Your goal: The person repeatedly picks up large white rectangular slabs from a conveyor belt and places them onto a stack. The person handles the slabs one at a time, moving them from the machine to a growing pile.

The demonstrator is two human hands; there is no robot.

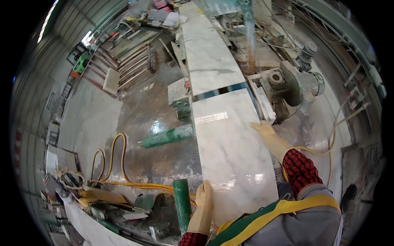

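Note:
A polished white marble slab with grey veins lies lengthwise in front of me. My left hand, in a cream rubber glove, is closed on its left edge near my body. Farther along, my right hand, gloved the same way, grips the right edge with fingertips on top; its underside fingers are hidden. Beyond a narrow gap, a second white slab lies in line with the first. A blue strip and dark spaces show in that gap.
Right of the slabs stands a motor unit with a round housing. Green rollers are at the left. Yellow hoses loop over the wet floor. Wooden racks stand far left, scrap pieces lie near left.

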